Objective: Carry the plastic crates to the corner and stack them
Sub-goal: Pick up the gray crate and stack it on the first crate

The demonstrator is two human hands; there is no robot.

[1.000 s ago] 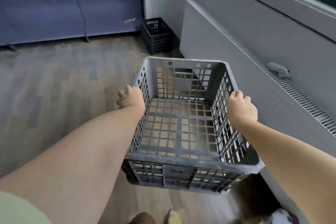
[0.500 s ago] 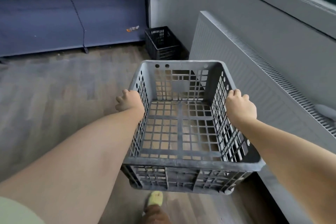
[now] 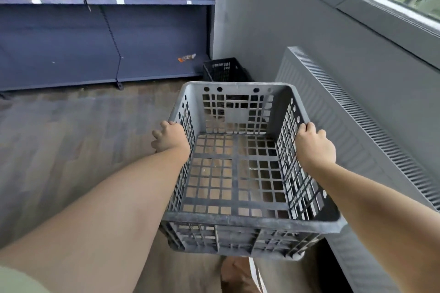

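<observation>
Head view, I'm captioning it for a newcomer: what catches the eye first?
A grey crate fills the middle, held off the floor by the left hand and right hand gripping its side rims. Ahead in the corner sits a black crate by blue shelves; a radiator runs along the right wall.

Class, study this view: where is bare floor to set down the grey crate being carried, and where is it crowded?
Bare: the wood floor left of the grey crate, running to the blue shelving. Crowded: the corner, where a black crate sits between shelving and wall, and the right side, where the radiator runs close beside the right hand.
</observation>
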